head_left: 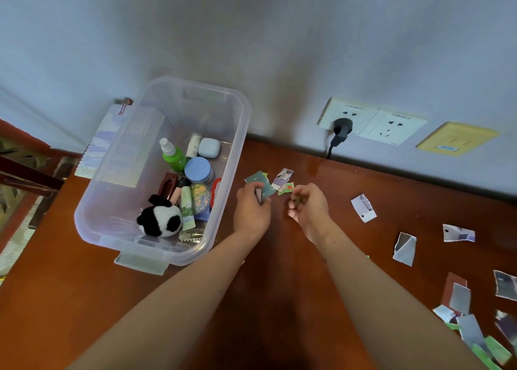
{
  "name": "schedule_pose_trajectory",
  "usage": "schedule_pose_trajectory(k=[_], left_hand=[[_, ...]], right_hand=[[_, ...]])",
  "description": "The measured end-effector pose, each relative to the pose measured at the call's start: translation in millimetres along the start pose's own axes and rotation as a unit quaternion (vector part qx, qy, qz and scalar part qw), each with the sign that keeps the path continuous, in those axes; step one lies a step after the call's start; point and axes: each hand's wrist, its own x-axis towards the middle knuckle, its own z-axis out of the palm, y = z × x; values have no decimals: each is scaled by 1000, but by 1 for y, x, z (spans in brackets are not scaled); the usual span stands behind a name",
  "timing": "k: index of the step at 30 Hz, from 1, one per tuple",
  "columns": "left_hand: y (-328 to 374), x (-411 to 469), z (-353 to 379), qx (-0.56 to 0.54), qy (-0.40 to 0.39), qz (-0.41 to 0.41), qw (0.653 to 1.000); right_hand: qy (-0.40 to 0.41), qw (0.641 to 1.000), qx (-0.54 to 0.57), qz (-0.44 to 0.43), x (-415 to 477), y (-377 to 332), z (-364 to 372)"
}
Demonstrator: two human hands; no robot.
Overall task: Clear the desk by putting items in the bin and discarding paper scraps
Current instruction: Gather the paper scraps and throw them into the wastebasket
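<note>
A clear plastic bin point(240, 134) stands on the brown desk point(279, 285) at the left. It holds a panda plush point(161, 220), a green spray bottle point(172, 154), a blue round jar point(197, 169) and several small items. My left hand point(251, 210) holds a small dark paper scrap just right of the bin. My right hand point(309, 204) pinches another small scrap beside it. Just beyond both hands lie a few torn scraps: a dark green one point(256, 177), a pale one point(284, 177) and a green-and-red one point(285, 188).
Several more torn paper scraps point(404, 248) are scattered over the desk's right side, down to the lower right corner. A notebook point(106, 134) leans against the wall behind the bin. A black plug point(342, 129) sits in a wall socket above the desk.
</note>
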Motion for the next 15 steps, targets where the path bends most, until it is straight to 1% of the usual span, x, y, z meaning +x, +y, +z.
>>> schedule_pose_trajectory(k=[1, 3, 4, 5, 7, 12, 15], left_hand=[[3, 4, 1, 9, 3, -2, 1000], [9, 11, 4, 23, 7, -7, 1000], [12, 15, 6, 29, 8, -7, 1000], [15, 19, 8, 39, 10, -7, 999], [20, 26, 11, 65, 12, -6, 998], [21, 44, 11, 190, 8, -7, 982], [23, 51, 12, 226, 13, -8, 974]], right_hand=[[1, 1000, -11, 0, 4, -3, -1], [23, 994, -97, -37, 16, -6, -3], [44, 982, -164, -78, 23, -7, -4], [67, 962, -236, -120, 28, -7, -3], [87, 923, -337, -166, 36, -9, -1], [64, 859, -469, -195, 50, -17, 5], [64, 825, -520, -212, 54, -16, 11]])
